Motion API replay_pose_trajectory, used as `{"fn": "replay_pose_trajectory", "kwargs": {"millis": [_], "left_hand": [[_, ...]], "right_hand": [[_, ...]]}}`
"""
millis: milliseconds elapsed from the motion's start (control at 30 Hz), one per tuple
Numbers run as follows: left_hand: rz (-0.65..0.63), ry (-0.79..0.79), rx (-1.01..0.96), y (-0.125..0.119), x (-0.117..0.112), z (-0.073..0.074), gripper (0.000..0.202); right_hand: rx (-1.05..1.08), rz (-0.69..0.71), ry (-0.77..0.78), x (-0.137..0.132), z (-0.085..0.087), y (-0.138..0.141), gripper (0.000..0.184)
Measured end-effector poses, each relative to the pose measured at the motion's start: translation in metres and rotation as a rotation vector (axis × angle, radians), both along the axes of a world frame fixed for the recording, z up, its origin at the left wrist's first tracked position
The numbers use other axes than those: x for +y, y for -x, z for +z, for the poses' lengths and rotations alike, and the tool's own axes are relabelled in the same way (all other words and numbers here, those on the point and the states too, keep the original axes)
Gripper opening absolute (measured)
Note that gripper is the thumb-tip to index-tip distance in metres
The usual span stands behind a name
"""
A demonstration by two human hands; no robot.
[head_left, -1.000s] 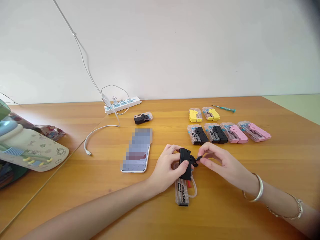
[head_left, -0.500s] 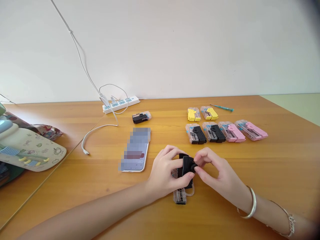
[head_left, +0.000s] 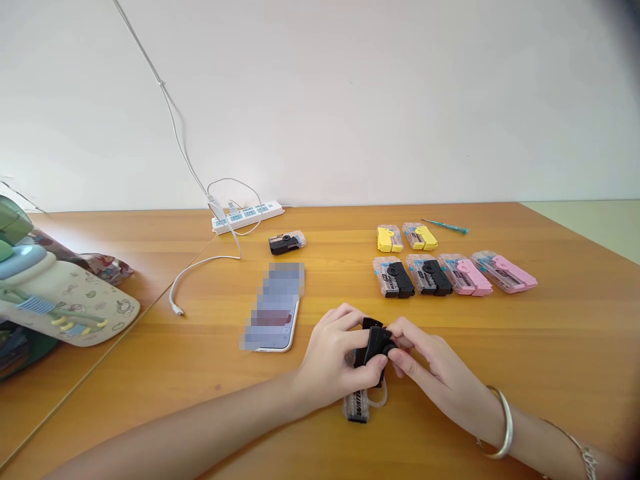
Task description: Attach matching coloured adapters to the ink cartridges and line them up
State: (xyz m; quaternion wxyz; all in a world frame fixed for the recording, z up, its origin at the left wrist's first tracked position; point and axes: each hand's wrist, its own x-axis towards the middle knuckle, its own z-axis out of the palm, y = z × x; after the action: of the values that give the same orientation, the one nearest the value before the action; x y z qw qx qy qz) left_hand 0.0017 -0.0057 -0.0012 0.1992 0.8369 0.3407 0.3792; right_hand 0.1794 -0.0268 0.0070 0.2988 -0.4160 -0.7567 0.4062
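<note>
My left hand [head_left: 333,357] is closed around a black and clear plastic toy water gun [head_left: 356,405], which carries dark lettering starting "WATE". Part of its body hides behind my fingers, and a thin clear tube [head_left: 382,395] loops from its side. My right hand [head_left: 425,353] pinches a round black knob on the gun's black part with thumb and forefinger. Farther back lie similar folded toys: two black ones [head_left: 395,277], two pink ones [head_left: 467,275] and two yellow ones [head_left: 389,238]. One more black one [head_left: 287,242] lies apart, on the left.
A phone [head_left: 280,307] lies left of my hands. Behind it are a white power strip [head_left: 247,217] and a charging cable [head_left: 175,300]. A patterned bottle [head_left: 95,300] rests at the left. A thin teal screwdriver [head_left: 445,226] lies at the back right of the wooden table [head_left: 560,373].
The view has tilted slightly upward, so the things on the table appear lower. My right fingers have shifted a little around the knob; both hands keep their hold.
</note>
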Motion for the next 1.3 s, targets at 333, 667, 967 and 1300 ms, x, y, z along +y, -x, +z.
{"fn": "replay_pose_trajectory", "kwargs": {"millis": [333,667,967,1300], "left_hand": [[0.003,-0.025,0.030,0.001,0.000,0.000,0.018],[0.076,0.192,-0.083,0.004,0.004,0.006,0.008],[0.022,0.174,-0.111,0.004,0.005,0.004,0.008],[-0.073,0.092,-0.045,0.005,0.004,0.002,0.011]], "right_hand": [[0.119,0.002,0.110,-0.001,0.001,0.001,0.024],[-0.405,-0.074,-0.413,0.029,-0.009,-0.018,0.016],[-0.239,-0.068,-0.209,0.034,-0.007,-0.020,0.006],[0.392,-0.009,0.482,0.031,0.007,-0.020,0.033]]}}
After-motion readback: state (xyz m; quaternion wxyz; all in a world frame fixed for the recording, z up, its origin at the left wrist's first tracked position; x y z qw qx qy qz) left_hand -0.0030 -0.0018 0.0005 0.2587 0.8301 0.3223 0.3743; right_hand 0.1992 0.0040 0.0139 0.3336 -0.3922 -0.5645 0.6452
